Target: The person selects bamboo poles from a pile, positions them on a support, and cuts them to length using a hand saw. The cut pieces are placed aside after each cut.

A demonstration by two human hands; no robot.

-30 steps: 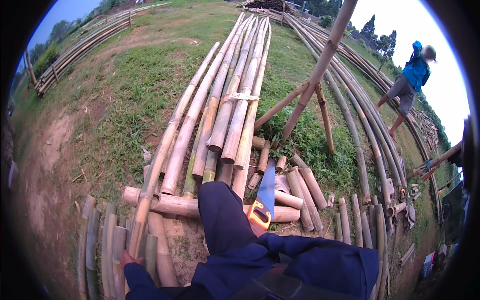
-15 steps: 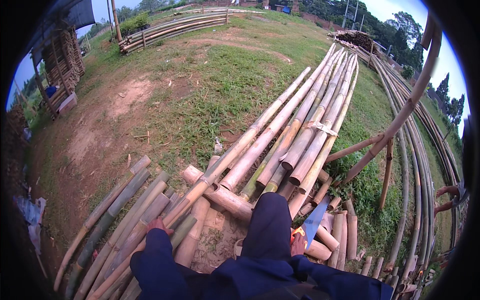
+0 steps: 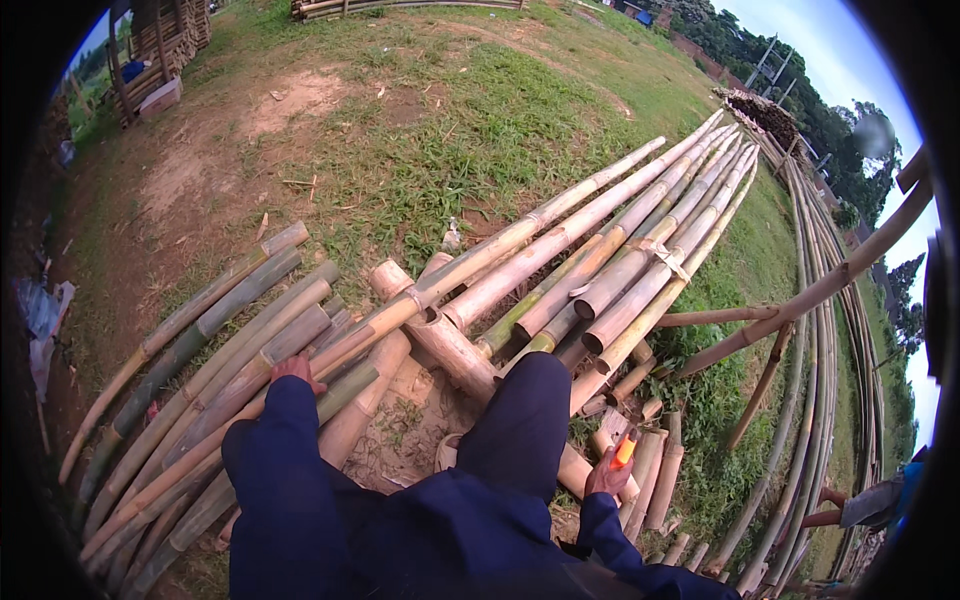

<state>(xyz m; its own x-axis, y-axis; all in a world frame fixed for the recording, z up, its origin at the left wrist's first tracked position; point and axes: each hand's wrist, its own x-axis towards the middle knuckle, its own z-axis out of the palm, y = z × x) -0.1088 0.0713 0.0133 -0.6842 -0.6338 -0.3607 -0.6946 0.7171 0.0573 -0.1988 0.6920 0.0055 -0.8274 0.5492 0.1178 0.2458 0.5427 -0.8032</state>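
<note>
A long bamboo pole (image 3: pixel 455 280) slants from the far right to the near left, across a thick bamboo crosspiece (image 3: pixel 452 345). My left hand (image 3: pixel 297 371) is closed on this pole, left of the crosspiece. On the other side of my raised knee, my right hand (image 3: pixel 606 474) grips a hand saw by its orange handle (image 3: pixel 625 450). The saw's blade does not show clearly now. Below that hand lie short cut bamboo pieces (image 3: pixel 668 470).
A tied bundle of bamboo poles (image 3: pixel 690 215) extends ahead over the grass. More poles (image 3: pixel 215 320) lie at the left. A slanting bamboo support (image 3: pixel 815 300) rises at the right, before long poles (image 3: pixel 800 430). Another person's arm (image 3: pixel 830 508) shows at the right edge.
The view has turned and dipped. My right hand has turned the saw, so its blue blade, plain before, no longer shows clearly. My left hand stays on the pole.
</note>
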